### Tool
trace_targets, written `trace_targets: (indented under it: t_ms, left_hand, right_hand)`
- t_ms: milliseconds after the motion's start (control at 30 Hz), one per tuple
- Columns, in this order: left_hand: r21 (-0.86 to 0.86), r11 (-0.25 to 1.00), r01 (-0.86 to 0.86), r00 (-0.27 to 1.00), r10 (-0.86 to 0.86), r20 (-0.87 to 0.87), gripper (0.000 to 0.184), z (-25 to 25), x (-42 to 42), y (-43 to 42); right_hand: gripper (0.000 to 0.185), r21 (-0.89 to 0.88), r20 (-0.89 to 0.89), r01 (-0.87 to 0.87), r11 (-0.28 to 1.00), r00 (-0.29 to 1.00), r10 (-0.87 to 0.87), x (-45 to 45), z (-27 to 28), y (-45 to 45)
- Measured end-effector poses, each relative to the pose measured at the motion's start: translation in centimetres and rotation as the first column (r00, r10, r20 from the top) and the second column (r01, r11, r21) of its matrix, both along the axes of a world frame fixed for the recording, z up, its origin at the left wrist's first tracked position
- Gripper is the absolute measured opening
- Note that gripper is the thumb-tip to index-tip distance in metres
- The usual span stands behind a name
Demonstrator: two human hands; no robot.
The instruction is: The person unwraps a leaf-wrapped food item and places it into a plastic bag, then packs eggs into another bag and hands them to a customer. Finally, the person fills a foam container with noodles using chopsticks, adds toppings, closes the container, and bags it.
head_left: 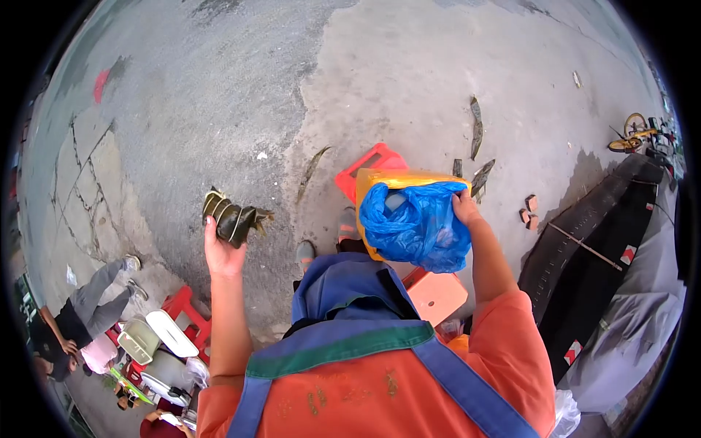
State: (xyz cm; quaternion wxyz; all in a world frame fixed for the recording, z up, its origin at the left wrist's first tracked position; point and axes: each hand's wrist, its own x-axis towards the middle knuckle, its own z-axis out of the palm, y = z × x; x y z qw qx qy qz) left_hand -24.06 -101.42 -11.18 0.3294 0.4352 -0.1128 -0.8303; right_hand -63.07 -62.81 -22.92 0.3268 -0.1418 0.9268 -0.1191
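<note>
My left hand (223, 252) is closed on a leaf-wrapped rice dumpling (232, 219), dark green and tied round with pale string, with leaf ends sticking out on its right. It is held out to the left above the pavement. At the right, my right hand (464, 207) grips the edge of a blue plastic bag (431, 230). The bag lies crumpled over a yellow container (372, 177), its mouth partly open; I cannot make out what is inside. A red plastic stool (387, 158) shows behind the container.
Loose leaves (477, 130) lie on the concrete ahead. Broken bricks (531, 206) and a long dark covered structure (584, 241) are on the right, with a yellow bicycle (634, 135) beyond. A person (77, 314) and several tubs (142, 341) are at lower left.
</note>
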Motion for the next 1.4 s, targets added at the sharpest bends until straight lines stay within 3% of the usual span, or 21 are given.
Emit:
trace_targets:
  t_ms: [67,100,167,200,267,300,333,400,433,500,533,733,800,833,867,933,1000,1100,1200,1300,1400]
  left_hand:
    - [-0.006,1.000,0.010,1.000,-0.010,-0.017,0.039,-0.5,-1.2,-0.5]
    - [0.003,1.000,0.017,0.999,-0.016,-0.032,0.039,-0.6,-1.7,-0.4]
    - [0.035,0.998,0.047,0.996,-0.044,-0.072,0.038,-0.5,-2.7,-0.3]
    - [0.012,0.995,0.094,0.992,-0.093,-0.086,0.038,-0.5,-3.3,-0.5]
    - [0.036,0.996,0.077,0.992,-0.073,-0.098,0.037,-0.2,-3.8,-0.4]
    - [0.045,0.996,0.077,0.994,-0.073,-0.084,0.037,0.0,-4.0,-0.5]
    - [0.055,0.996,0.076,0.995,-0.072,-0.071,0.037,0.3,-4.2,-0.5]
    - [0.039,0.995,0.091,0.991,-0.087,-0.104,0.038,0.7,-4.0,-0.6]
    - [0.033,0.996,0.084,0.992,-0.081,-0.099,0.038,1.2,-3.9,-0.5]
    - [0.019,0.998,0.067,0.993,-0.065,-0.099,0.038,1.4,-3.6,-0.4]
    - [0.006,0.999,0.049,0.994,-0.048,-0.100,0.037,1.3,-3.2,-0.5]
    - [-0.045,0.999,0.018,0.996,-0.022,-0.085,0.043,2.5,-0.9,-0.1]
    - [-0.065,0.997,0.029,0.997,-0.034,-0.066,0.042,2.7,-0.1,0.1]
    - [-0.065,0.998,0.017,0.997,-0.022,-0.076,0.042,2.5,0.2,0.2]
    - [-0.069,0.998,0.005,0.997,-0.010,-0.077,0.042,2.5,0.7,0.2]
    - [-0.063,0.998,0.006,0.996,-0.012,-0.092,0.042,2.6,1.5,0.2]
    - [-0.063,0.998,-0.012,0.997,0.007,-0.081,0.042,2.7,2.3,0.4]
    - [-0.066,0.998,-0.005,0.995,-0.002,-0.104,0.042,3.0,3.4,-0.3]
    - [-0.078,0.996,0.046,0.985,-0.058,-0.161,0.044,3.0,4.5,-0.6]
    - [-0.097,0.994,0.058,0.987,-0.072,-0.146,0.043,3.7,5.2,0.7]
    - [-0.122,0.990,0.063,0.989,-0.079,-0.125,0.043,3.8,6.1,1.1]
  right_hand:
    - [0.040,0.396,-0.056,-0.145,0.907,0.982,0.182,-0.6,-0.8,-1.8]
    - [0.040,0.392,-0.053,-0.156,0.906,0.980,0.192,-1.1,-0.3,-2.0]
    - [0.035,0.254,0.186,-0.470,0.846,0.882,0.434,-2.7,2.1,-2.3]
    - [0.035,0.250,0.187,-0.479,0.841,0.876,0.444,-2.2,4.9,-4.0]
    - [0.030,0.409,-0.052,-0.487,0.772,0.832,0.552,1.1,12.0,-9.4]
    - [0.028,0.108,-0.144,-0.672,0.732,0.718,0.681,3.4,13.8,-10.8]
    - [0.026,-0.185,-0.274,-0.800,0.570,0.599,0.752,6.1,15.3,-11.6]
    - [0.027,-0.411,-0.331,-0.895,0.174,0.325,0.886,11.4,16.9,-14.2]
    - [0.027,-0.421,-0.348,-0.898,0.127,0.289,0.892,12.4,15.9,-14.3]
    - [0.027,0.062,-0.144,-0.965,0.255,0.245,0.959,13.6,10.6,-13.9]
    - [0.025,0.220,-0.024,-0.906,0.362,0.366,0.930,13.3,8.4,-14.1]
    - [0.028,0.268,0.088,-0.887,0.376,0.411,0.907,13.6,7.0,-16.0]
    - [0.026,0.293,0.074,-0.797,0.528,0.569,0.819,14.0,9.8,-16.7]
    - [0.020,-0.035,-0.115,-0.809,0.586,0.586,0.802,14.7,11.5,-16.3]
    - [0.020,-0.036,-0.119,-0.816,0.577,0.576,0.809,15.4,12.0,-16.2]
    - [0.017,-0.093,-0.219,-0.978,0.189,0.205,0.954,16.4,12.5,-16.1]
    - [0.015,-0.014,-0.294,-0.972,0.235,0.229,0.928,15.7,7.6,-14.4]
    - [0.019,0.208,-0.121,-0.871,0.446,0.429,0.895,15.9,5.7,-15.6]
    - [0.021,0.323,0.022,-0.781,0.534,0.570,0.821,16.1,4.9,-17.5]
    - [0.025,0.221,-0.108,-0.717,0.662,0.656,0.747,16.5,6.5,-15.3]
    - [0.028,0.289,-0.083,-0.732,0.617,0.623,0.778,17.8,6.6,-15.1]
